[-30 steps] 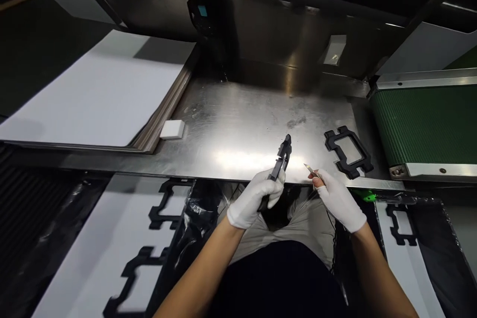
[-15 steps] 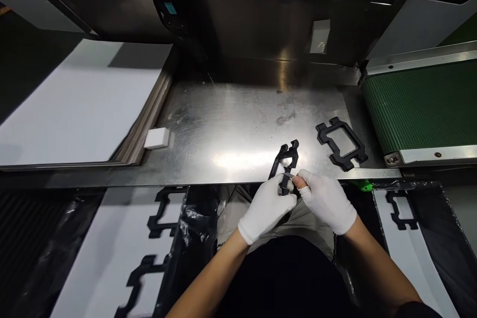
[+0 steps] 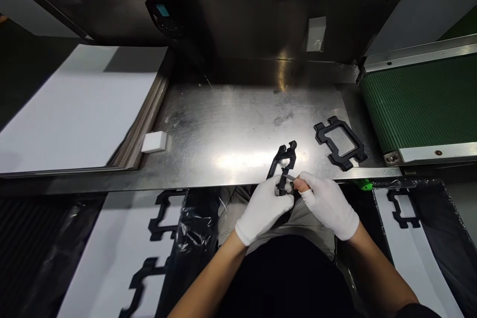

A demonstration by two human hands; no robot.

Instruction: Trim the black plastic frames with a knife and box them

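My left hand, in a white glove, is closed around the lower end of a black frame held tilted at the table's front edge. My right hand, gloved with a bare thumb tip, pinches a thin grey strip-like tool that touches the frame's lower part. The tool's far end is partly hidden by the frame and my left fingers. Another black frame lies flat on the metal table, to the right of the held one.
A stack of white sheets lies at the left, with a white block beside it. A green conveyor belt is at the right. Below the table edge, more black frames rest on white sheets at both sides. Another white block is at the back.
The view has shifted slightly. My right hand has drawn a little away from my left, and more of the thin tool shows between them.
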